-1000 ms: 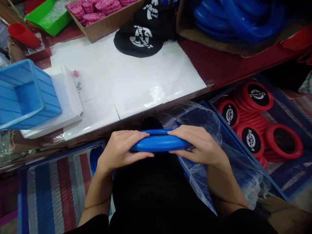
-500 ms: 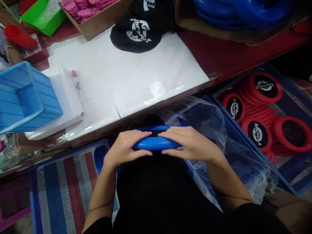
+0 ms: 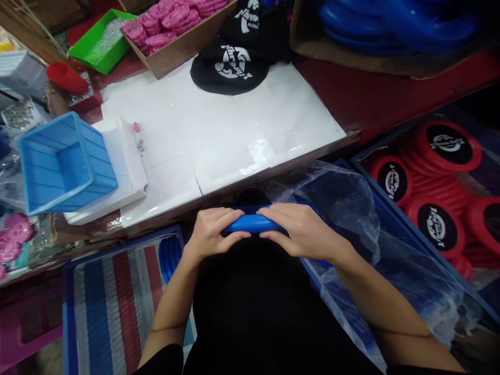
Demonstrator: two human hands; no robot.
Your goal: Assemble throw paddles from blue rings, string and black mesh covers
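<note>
My left hand [image 3: 216,230] and my right hand [image 3: 299,229] grip a blue ring [image 3: 253,224] in front of my body. Fingers lie over its top and thumbs press from below. The ring is tilted so its near rim faces me. Its middle is dark, and I cannot tell whether fabric fills it. Beyond my hands, round black fabric pieces [image 3: 230,73] with white print lie on the white table covering [image 3: 219,130]. A box at the upper right holds more blue rings [image 3: 359,26].
A light-blue bin [image 3: 70,166] stands at the table's left. Behind it are a green tray [image 3: 101,44], a red cup [image 3: 67,78] and a box of pink pieces [image 3: 175,21]. Red rings with printed black centres [image 3: 435,226] fill a crate on the right. Clear plastic film [image 3: 344,192] hangs beside me.
The view has shifted left, so the table things sit farther right and lower. Both hands keep hold of the blue ring, now tilted with less of its inside showing.
</note>
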